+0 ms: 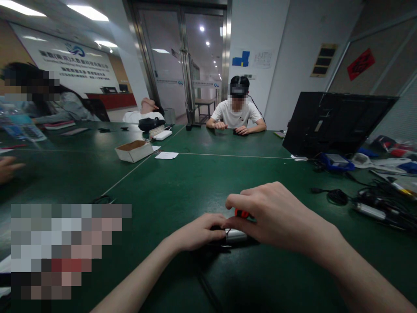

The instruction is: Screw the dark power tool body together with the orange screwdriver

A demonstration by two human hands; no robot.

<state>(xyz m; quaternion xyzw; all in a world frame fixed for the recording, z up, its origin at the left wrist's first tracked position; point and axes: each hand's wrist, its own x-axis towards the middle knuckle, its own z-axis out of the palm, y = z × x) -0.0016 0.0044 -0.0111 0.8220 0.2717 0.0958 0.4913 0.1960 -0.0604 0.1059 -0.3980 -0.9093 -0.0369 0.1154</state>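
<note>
On the green table in front of me lies a silver-and-black device point(236, 236) with a rounded metal body. My left hand point(205, 230) is closed on its left end, thumb along the near side. Just above it, my right hand point(260, 213) has its fingers wrapped round an orange-and-black handle point(241, 213), which looks like a screwdriver's. My fingers hide most of that tool, and its tip cannot be made out. A dark cable point(208, 287) runs from near the device toward me.
An open box point(134, 152) and a white paper point(167, 155) lie ahead left. Tangled black cables point(374, 200), a silver cylinder point(371, 211) and a large black panel point(335, 124) occupy the right. Another person point(239, 111) sits opposite; others are at left.
</note>
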